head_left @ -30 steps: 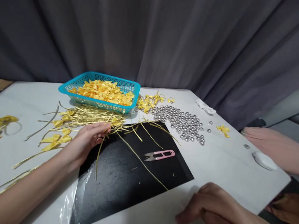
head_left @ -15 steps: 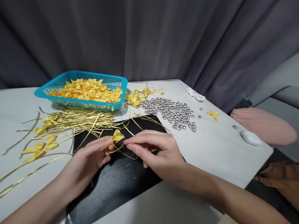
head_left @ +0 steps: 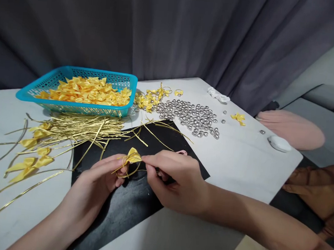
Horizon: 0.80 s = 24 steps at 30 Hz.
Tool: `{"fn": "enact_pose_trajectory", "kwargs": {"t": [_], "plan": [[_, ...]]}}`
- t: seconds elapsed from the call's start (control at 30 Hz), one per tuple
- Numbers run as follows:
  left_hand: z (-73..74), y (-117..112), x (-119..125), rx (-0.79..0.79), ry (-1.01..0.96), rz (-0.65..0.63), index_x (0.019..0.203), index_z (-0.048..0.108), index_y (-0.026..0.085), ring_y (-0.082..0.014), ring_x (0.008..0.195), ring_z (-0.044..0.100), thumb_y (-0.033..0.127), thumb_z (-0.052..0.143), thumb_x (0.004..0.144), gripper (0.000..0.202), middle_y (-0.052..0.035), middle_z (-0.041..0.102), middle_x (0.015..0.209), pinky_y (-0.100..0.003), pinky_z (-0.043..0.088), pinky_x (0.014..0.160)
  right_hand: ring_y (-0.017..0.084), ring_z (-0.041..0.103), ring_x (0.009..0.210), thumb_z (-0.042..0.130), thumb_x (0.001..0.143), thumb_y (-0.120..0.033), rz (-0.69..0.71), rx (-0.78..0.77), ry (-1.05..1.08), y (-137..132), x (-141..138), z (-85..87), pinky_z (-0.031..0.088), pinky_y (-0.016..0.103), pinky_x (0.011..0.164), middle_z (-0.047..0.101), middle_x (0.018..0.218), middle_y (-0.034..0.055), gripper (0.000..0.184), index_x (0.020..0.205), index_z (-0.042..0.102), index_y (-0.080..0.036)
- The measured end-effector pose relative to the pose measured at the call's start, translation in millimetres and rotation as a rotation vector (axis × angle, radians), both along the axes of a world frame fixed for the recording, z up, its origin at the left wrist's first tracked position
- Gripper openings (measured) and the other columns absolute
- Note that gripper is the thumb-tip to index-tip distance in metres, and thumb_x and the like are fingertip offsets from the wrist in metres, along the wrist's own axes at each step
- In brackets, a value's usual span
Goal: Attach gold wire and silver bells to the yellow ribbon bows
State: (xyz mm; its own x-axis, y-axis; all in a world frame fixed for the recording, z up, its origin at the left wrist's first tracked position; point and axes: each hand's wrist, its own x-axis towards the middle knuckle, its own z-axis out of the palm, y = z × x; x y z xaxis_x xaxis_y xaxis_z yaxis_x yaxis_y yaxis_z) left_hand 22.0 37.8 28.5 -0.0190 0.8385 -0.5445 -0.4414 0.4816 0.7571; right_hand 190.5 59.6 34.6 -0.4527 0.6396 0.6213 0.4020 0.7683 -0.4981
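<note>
A small yellow bow (head_left: 133,156), glossy and folded to pointed tips, is held above the black mat (head_left: 127,218), with a thin gold cord (head_left: 136,170) curling about it. The left hand (head_left: 97,183) pinches its left side; the right hand (head_left: 180,178) has thumb and forefinger at its right tip, whether gripping ribbon or cord I cannot tell. The right hand hides all but a bit of pink handle (head_left: 182,152). Beyond lie shiny metallic strands (head_left: 81,128), a perforated plastic basket (head_left: 78,104) and rounded silvery beads (head_left: 190,117).
</note>
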Motion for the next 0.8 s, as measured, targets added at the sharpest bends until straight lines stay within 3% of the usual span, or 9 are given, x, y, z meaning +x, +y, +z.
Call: {"fn": "enact_pose_trajectory", "kwargs": {"t": [0.13,0.8], "plan": [[-0.9,-0.3,-0.9,0.006,0.001,-0.047,0.062,0.064,0.016,-0.012,0.064,0.046,0.026,0.073,0.056,0.015,-0.0003,0.054,0.066,-0.019,0.047,0.053,0.005,0.048,0.052,0.048,0.076,-0.006,0.032,-0.016,-0.021,-1.6,1.0,-1.2,0.037,0.017,0.055,0.06,0.063,-0.0005,0.019,0.06,0.053,-0.014],[-4.1,-0.1,-2.3,0.015,-0.01,-0.032,0.067,0.068,0.014,-0.0122,0.064,0.047,0.023,0.071,0.059,0.012,-0.0013,0.054,0.066,-0.019,0.049,0.054,0.006,0.046,0.053,0.048,0.076,-0.007,0.054,-0.061,-0.111,-0.4,4.2,-2.2,0.033,0.019,0.054,0.058,0.063,0.0011,0.018,0.06,0.052,-0.013]]}}
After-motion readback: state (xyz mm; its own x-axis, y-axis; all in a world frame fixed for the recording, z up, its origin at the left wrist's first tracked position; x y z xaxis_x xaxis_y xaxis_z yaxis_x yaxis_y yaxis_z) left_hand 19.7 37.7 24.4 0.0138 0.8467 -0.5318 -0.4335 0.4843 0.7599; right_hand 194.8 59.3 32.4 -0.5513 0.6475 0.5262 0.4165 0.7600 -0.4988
